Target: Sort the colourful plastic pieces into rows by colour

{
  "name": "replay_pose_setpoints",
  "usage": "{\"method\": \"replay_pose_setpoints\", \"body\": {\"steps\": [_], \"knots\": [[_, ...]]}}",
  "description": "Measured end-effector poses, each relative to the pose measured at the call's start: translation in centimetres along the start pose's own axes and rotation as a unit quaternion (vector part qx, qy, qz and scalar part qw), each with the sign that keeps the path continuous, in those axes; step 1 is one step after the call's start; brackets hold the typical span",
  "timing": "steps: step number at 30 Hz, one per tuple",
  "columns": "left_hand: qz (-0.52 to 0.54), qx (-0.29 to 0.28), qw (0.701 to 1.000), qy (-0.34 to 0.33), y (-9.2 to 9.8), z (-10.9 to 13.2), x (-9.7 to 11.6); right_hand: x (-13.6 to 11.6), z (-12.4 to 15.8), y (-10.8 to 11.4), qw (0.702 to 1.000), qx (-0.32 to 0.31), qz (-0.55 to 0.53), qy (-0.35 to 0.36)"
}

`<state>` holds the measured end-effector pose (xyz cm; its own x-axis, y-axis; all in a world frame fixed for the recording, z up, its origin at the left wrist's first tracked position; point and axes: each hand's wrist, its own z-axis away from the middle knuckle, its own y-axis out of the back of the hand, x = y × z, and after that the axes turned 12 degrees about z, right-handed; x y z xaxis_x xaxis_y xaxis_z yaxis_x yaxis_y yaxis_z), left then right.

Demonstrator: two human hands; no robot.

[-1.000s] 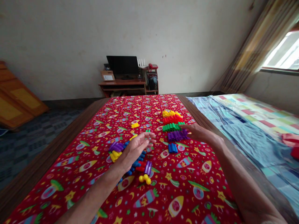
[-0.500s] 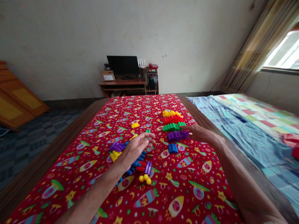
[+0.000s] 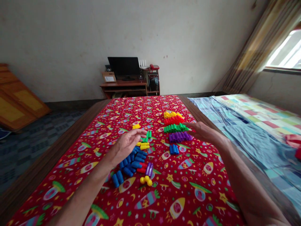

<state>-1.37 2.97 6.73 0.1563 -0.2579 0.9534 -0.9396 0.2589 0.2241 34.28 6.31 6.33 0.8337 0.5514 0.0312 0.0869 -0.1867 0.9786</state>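
My left hand (image 3: 130, 141) hovers over the mixed pile with its fingers apart and nothing seen in it. Blue pieces (image 3: 128, 163) lie below it, beside red pieces (image 3: 141, 168), a purple piece (image 3: 149, 169) and yellow pieces (image 3: 144, 146). Green pieces (image 3: 148, 135) are just beyond its fingertips. My right hand (image 3: 195, 129) is at the right end of the green row (image 3: 174, 128), its fingertips by the last green pieces; what they hold is too small to tell. Next to it are a red row (image 3: 174, 120), a yellow row (image 3: 172, 114), a purple row (image 3: 180, 137) and a short blue row (image 3: 174, 149).
Red patterned cloth (image 3: 178, 188) covers the table. Three joined yellow balls (image 3: 146, 180) lie near the front. Beyond the table stands a desk (image 3: 127, 84) with a monitor (image 3: 124, 66). A bed (image 3: 249, 125) is at the right, a wooden cabinet (image 3: 21, 97) at the left.
My left hand has moved left and slightly back from the middle, uncovering more green and yellow pieces. My right hand has shifted slightly up beside the green row.
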Motion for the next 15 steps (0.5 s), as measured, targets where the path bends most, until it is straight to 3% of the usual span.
{"method": "replay_pose_setpoints", "body": {"steps": [4, 7, 11, 15], "knots": [[-0.222, 0.026, 0.974, -0.034, 5.6, 1.4, -2.3, -1.3, 0.0, 1.1, 0.998, 0.058, -0.012, 0.035], [-0.336, -0.007, 0.942, -0.014, 8.3, 4.4, -5.7, -2.2, -0.1, 1.7, 0.998, 0.054, -0.007, 0.032], [-0.417, 0.001, 0.909, -0.003, 8.2, 7.4, -9.4, -3.4, -0.4, 2.0, 0.999, 0.034, -0.008, 0.029], [-0.437, 0.035, 0.898, -0.032, 6.7, 6.2, -10.0, -4.3, -0.6, 2.0, 0.999, 0.02, 0.023, 0.02]]}}
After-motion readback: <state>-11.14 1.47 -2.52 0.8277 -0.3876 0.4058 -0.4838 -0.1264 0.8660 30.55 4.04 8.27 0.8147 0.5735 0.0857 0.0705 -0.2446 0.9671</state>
